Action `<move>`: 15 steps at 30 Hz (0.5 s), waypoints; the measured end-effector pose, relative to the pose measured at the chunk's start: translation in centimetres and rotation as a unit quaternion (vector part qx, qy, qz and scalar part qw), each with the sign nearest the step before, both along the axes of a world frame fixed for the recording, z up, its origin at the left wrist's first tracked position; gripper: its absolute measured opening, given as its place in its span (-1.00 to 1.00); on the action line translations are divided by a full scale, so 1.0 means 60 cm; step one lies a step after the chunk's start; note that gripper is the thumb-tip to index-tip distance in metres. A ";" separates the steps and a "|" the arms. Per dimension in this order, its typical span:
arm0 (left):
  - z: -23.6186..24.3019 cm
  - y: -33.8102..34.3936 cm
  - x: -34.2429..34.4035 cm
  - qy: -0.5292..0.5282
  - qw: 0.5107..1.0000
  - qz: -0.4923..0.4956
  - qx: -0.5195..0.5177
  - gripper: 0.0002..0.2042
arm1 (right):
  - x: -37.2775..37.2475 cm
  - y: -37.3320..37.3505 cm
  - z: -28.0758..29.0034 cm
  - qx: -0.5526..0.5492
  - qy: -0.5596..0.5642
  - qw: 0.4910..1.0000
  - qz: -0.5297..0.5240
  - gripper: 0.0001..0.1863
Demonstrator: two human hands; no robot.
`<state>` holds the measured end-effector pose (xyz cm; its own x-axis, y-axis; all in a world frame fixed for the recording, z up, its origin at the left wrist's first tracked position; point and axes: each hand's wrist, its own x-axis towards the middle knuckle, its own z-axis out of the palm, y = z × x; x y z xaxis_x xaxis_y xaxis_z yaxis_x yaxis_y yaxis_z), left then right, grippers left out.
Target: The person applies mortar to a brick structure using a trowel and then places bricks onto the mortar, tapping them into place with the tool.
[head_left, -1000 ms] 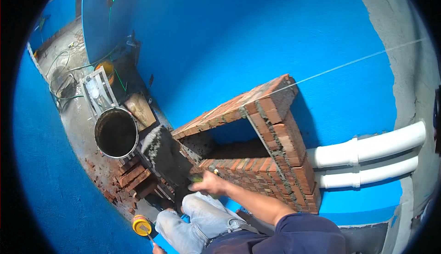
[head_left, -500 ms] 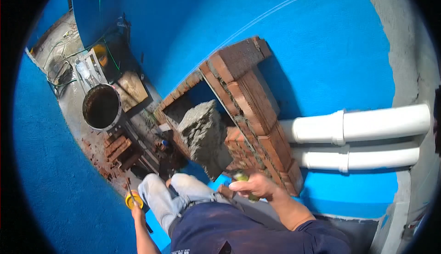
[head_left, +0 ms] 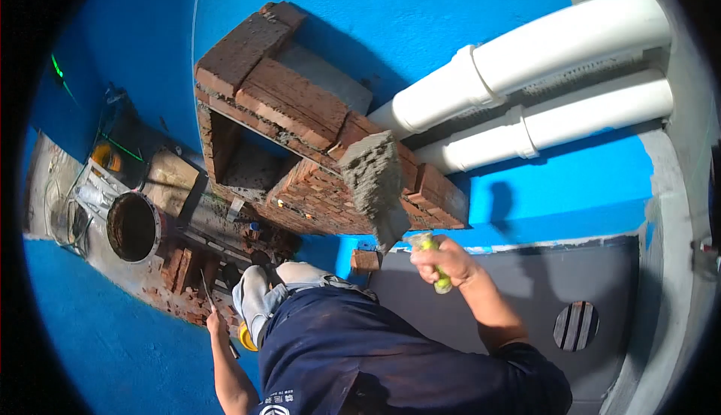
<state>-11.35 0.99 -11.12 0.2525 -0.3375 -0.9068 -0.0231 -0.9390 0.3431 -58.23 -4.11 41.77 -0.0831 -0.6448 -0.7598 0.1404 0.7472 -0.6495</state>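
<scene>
My right hand (head_left: 452,263) is closed round the yellow-green handle of a trowel (head_left: 390,229). Grey wet mortar (head_left: 372,173) covers much of the blade, which is held up in front of the brick structure (head_left: 297,103). Part of the top brick course is hidden behind the load. Low on the left, my left hand (head_left: 217,322) grips a long thin tool (head_left: 207,289); its narrow metal end points away and a dark end shows below the fist. Its exact kind cannot be made out. Beside that forearm is a yellow round object (head_left: 246,337), partly covered by my clothing.
Two white pipes (head_left: 526,69) run from the brickwork to the right-hand wall. A mortar bucket (head_left: 134,227) stands at left, near loose bricks (head_left: 179,268) and rubble. A single brick (head_left: 366,260) lies near my waist. The grey floor (head_left: 496,317) has a round drain cover (head_left: 576,325).
My view has swung to the right, so the brickwork and pipes sit further left and higher. My right hand has lifted the loaded trowel toward the top bricks. Both hands keep their tools.
</scene>
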 end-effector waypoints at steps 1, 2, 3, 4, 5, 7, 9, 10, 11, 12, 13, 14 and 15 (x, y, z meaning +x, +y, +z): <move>-0.019 0.009 0.017 -0.021 0.999 -0.040 0.000 -0.36 | -0.020 0.010 0.004 -0.003 0.017 1.000 -0.013 -0.80; -0.057 0.029 0.044 -0.054 0.995 -0.079 -0.038 -0.37 | -0.040 0.012 0.012 -0.012 0.063 0.998 -0.018 -0.80; -0.084 0.047 0.074 -0.092 0.986 -0.115 -0.075 -0.38 | -0.059 0.008 0.016 -0.024 0.106 0.994 -0.020 -0.79; -0.092 0.059 0.091 -0.090 0.985 -0.120 -0.079 -0.38 | -0.069 0.005 0.029 -0.048 0.162 0.985 -0.014 -0.78; -0.093 0.066 0.105 -0.149 0.947 -0.229 -0.168 -0.38 | -0.106 0.014 0.027 -0.049 0.230 0.972 0.015 -0.77; -0.090 0.069 0.138 -0.207 0.884 -0.333 -0.255 -0.38 | -0.167 0.025 0.024 -0.054 0.360 0.930 0.049 -0.76; -0.082 0.073 0.177 -0.154 0.939 -0.291 -0.100 -0.38 | -0.205 0.017 0.018 -0.034 0.508 0.853 0.112 -0.76; -0.069 0.072 0.185 -0.142 0.958 -0.242 -0.055 -0.37 | -0.218 0.016 -0.008 -0.079 0.613 0.774 0.133 -0.75; -0.041 0.058 0.177 -0.130 0.973 -0.192 -0.020 -0.37 | -0.221 0.025 -0.027 -0.063 0.674 0.725 0.128 -0.74; -0.007 0.041 0.166 -0.109 0.981 -0.161 0.015 -0.36 | -0.223 0.040 -0.039 -0.038 0.732 0.670 0.118 -0.71; 0.022 0.029 0.166 -0.100 0.984 -0.144 0.045 -0.35 | -0.233 0.054 -0.058 -0.017 0.758 0.639 0.132 -0.71; 0.023 0.029 0.178 -0.154 0.981 -0.115 0.033 -0.34 | -0.234 0.045 -0.075 -0.017 0.772 0.619 0.144 -0.71; 0.029 0.033 0.196 -0.159 0.981 -0.109 0.031 -0.34 | -0.234 0.038 -0.091 -0.016 0.786 0.599 0.155 -0.70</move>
